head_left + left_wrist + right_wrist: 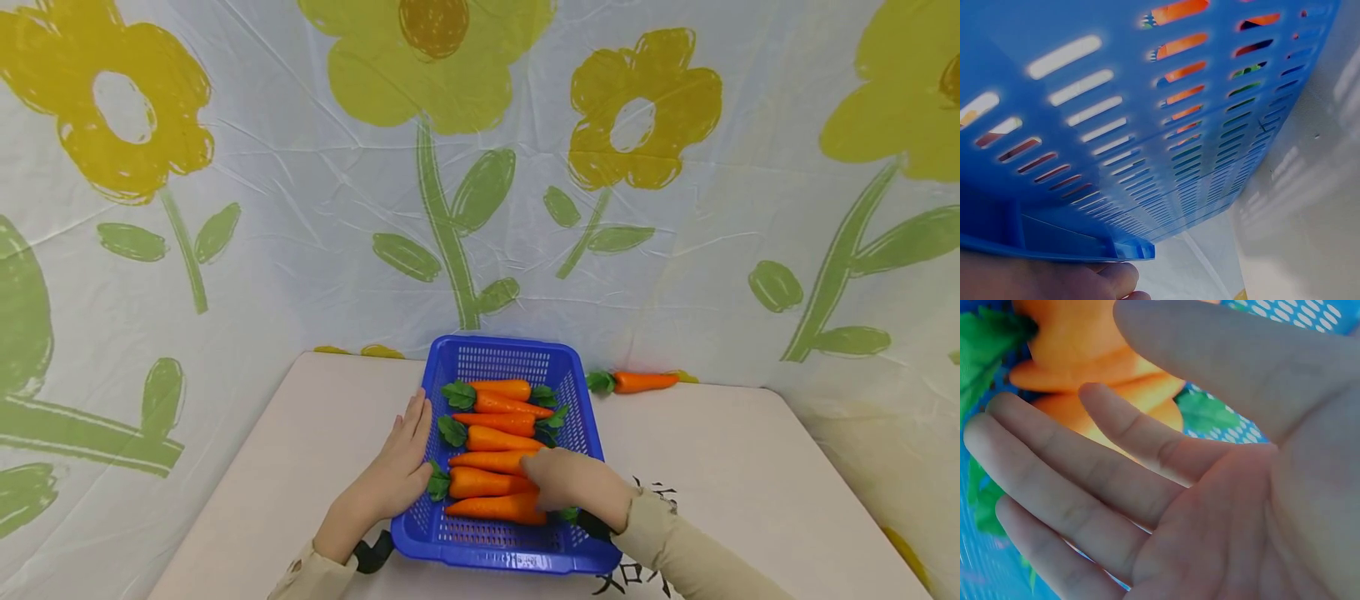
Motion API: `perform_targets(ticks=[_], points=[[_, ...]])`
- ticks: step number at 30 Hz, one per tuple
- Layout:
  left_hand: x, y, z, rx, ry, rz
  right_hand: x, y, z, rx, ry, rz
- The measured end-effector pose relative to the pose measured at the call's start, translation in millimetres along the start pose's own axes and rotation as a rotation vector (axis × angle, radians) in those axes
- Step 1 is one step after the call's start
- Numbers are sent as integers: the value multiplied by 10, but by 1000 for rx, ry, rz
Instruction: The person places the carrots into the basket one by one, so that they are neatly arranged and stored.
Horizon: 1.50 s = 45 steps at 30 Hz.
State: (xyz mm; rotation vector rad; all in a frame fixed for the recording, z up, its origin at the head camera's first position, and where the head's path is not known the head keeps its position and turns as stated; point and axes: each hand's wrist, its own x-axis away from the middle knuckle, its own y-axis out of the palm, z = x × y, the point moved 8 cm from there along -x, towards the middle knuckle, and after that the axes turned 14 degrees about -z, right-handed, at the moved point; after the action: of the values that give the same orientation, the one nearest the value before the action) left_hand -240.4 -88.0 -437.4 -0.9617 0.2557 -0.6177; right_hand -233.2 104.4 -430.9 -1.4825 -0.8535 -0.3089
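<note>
A blue plastic basket (506, 561) with slotted walls holds several orange carrots (491, 482) with green leafy tops, laid crosswise in a row. My left hand (396, 469) rests against the basket's left side with its fingers straight along the rim; in the left wrist view, its fingertips (1119, 278) show just under the rim. My right hand (576, 483) is inside the basket, over the right ends of the nearest carrots. The right wrist view shows its palm and loosely extended fingers (1072, 506) beside the carrots (1072, 337), with nothing gripped.
One more carrot (645, 382) lies on the table's back edge, right of the basket. The pale table (720, 475) has black characters printed near my right sleeve. Behind it hangs a white cloth (315, 167) with yellow flowers.
</note>
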Motion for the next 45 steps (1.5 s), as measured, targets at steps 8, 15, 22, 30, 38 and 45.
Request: perform_targets(ticks=[8, 15, 22, 30, 38, 45], points=[[-4, 1, -22, -5, 0, -1, 186, -250, 48, -8, -213, 98], [4, -8, -23, -5, 3, 14, 292, -508, 179, -28, -380, 243], [9, -14, -26, -4, -3, 15, 411, -763, 447, -54, -413, 474], [9, -20, -15, -3, 0, 15, 490, -979, 1091, -212, -272, 772], [16, -20, -3, -3, -8, 4, 473, -958, 1755, -306, -183, 1030], [17, -1, 1, -4, 1, 15, 354, -844, 2285, -291, -91, 1109]])
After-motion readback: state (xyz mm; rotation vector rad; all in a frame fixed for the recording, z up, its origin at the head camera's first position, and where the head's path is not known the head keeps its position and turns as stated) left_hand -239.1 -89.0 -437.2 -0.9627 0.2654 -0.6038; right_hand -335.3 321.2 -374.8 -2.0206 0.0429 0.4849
